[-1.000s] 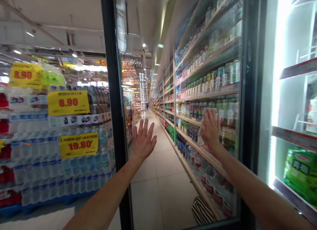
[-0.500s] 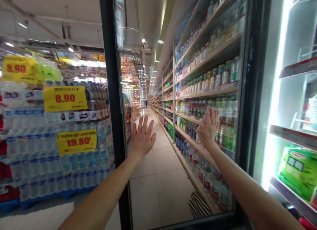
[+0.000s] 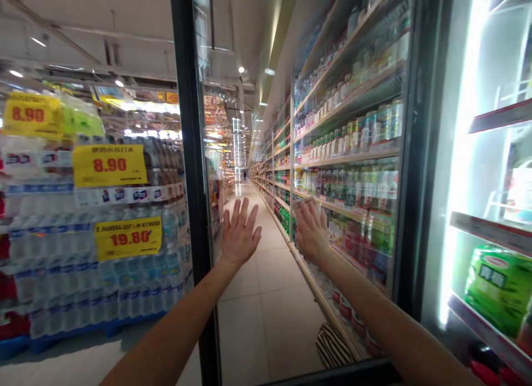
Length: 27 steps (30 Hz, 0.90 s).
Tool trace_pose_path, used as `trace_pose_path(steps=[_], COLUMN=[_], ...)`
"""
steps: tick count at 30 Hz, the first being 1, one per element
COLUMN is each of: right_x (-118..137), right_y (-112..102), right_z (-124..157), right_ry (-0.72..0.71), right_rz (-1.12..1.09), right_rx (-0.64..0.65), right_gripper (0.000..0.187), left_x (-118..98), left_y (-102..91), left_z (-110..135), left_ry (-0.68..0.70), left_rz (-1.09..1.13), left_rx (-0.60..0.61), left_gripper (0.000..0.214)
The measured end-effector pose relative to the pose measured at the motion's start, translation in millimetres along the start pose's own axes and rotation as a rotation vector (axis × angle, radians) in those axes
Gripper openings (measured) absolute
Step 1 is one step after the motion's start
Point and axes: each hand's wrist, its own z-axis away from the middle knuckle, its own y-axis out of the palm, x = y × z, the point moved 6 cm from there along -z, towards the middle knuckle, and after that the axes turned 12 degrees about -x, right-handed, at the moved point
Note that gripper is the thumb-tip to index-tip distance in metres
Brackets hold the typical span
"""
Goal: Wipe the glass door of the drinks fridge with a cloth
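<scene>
Ahead of me stands a glass door (image 3: pixel 270 319) in a black frame (image 3: pixel 194 169), swung out from a lit drinks cooler. My left hand (image 3: pixel 240 230) lies flat on the glass near the frame's left upright, fingers spread, holding nothing. To its right, my right hand (image 3: pixel 311 228) presses a pale, thin cloth (image 3: pixel 300 204) against the pane. Most of the cloth is hidden under the palm, and only a whitish edge shows around the fingers.
At left rise stacked packs of bottled water (image 3: pixel 62 272) with yellow price signs (image 3: pixel 110 165). Cooler shelves (image 3: pixel 490 230) with a green pack (image 3: pixel 499 289) are at right. Shelves of drinks (image 3: pixel 357 136) and a tiled aisle appear in the glass, along with a striped item (image 3: pixel 332 347) low down.
My right hand has slid left and slightly down across the glass with the cloth, coming closer to my left hand. The left hand has stayed in place.
</scene>
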Motion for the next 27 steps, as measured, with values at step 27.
trace_pose_path(steps=[27], right_x=[59.7], right_y=[6.4], right_z=[11.9], right_ry=[-0.398], right_rz=[-0.099], right_rx=[0.100], right_gripper=[0.049], left_x=[6.0], left_y=[-11.5], left_z=[18.8], left_ry=[0.112], left_rz=[0.039], left_rx=[0.081], left_gripper=[0.056])
